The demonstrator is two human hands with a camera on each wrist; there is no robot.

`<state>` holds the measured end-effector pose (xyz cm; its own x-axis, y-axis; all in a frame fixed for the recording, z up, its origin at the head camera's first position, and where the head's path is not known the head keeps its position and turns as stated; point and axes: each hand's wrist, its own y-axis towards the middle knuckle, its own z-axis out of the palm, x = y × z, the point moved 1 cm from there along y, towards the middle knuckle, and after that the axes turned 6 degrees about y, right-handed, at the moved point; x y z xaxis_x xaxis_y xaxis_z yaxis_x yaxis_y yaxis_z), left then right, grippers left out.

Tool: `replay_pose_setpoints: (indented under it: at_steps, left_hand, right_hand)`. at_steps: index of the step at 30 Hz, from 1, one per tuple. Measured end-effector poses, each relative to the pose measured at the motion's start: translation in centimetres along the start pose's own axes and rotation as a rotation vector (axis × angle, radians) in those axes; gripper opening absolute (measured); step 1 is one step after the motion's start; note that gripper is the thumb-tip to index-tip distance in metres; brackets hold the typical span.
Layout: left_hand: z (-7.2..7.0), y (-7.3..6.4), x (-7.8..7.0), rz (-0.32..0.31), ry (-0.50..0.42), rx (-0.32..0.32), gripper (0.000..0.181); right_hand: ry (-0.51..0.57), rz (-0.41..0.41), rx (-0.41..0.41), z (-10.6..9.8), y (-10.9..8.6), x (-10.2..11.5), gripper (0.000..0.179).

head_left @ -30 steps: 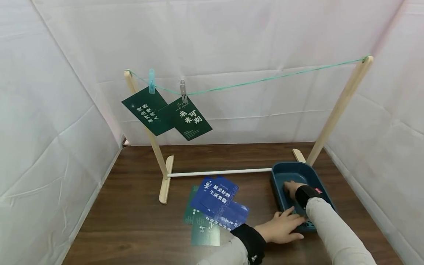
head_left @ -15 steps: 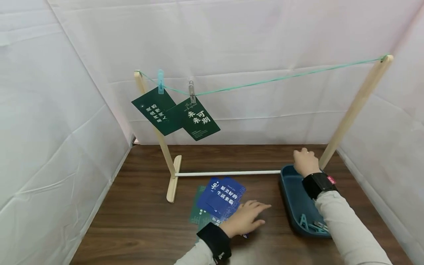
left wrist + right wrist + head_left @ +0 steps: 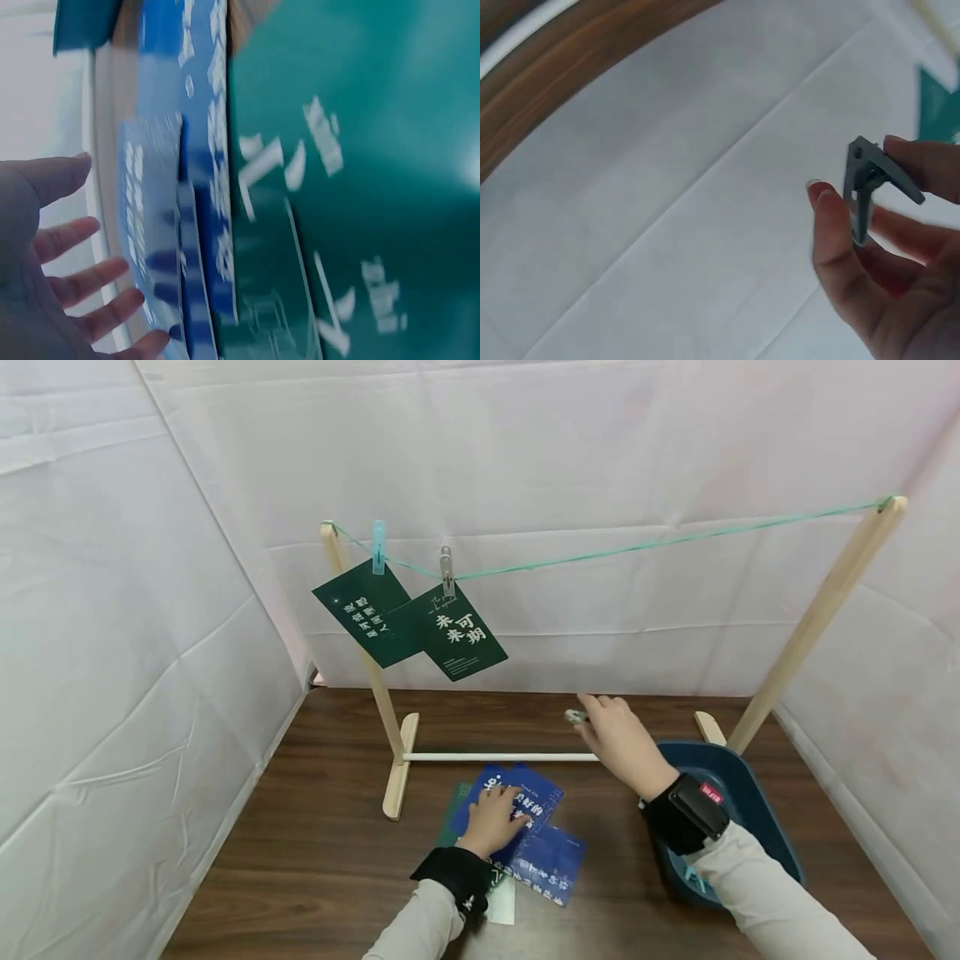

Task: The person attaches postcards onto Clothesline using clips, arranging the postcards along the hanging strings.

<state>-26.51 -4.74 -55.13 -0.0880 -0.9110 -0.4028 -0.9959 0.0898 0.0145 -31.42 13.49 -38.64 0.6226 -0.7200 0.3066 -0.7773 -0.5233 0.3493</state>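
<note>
My right hand (image 3: 626, 745) is raised in front of the white back sheet, pinching a grey clothespin (image 3: 866, 180) between thumb and fingertips. Over the pile of printed cards reaches my left hand (image 3: 491, 821), its fingers spread. Blue cards (image 3: 547, 864) overlap green ones (image 3: 360, 112) in this pile, all with white lettering. From the green string (image 3: 615, 555) hang two dark green cards, the left card (image 3: 360, 606) by a light blue clothespin (image 3: 378, 547) and the right card (image 3: 465, 639) by a clear grey one.
Wooden posts hold the string, a left post (image 3: 382, 693) and a right post (image 3: 817, 618), joined below by a white rod (image 3: 502, 757). Partly under my right forearm stands a dark blue tray (image 3: 772, 818) with clothespins (image 3: 697, 878) in it. White sheets enclose the brown tabletop (image 3: 285, 835).
My right hand has come up out of the tray with a clothespin and swung left. My left hand has left the tray's side and moved left over the cards.
</note>
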Motion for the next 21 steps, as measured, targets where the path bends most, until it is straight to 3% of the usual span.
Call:
replay_pose_setpoints:
  at_steps: [5,11,15,21]
  left_hand:
    - [-0.3,0.4,0.8,-0.092,-0.024,-0.032,0.052]
    - [-0.3,1.2,0.5,-0.187,0.013,-0.005,0.068]
    - [-0.2,1.8,0.5,-0.176,0.085,0.017,0.074]
    - [0.0,2.5,0.4,-0.170,0.158,0.044,0.075]
  right_hand:
    - [0.097,-0.002,-0.055,-0.1,-0.6,2.4,0.028]
    - [0.133,-0.175,-0.149,-0.7,-1.7,5.3,0.016]
    - [0.209,-0.285,-0.184,-1.1,-2.4,7.0,0.011]
    - [0.287,-0.457,-0.244,-2.1,-3.6,9.4,0.030]
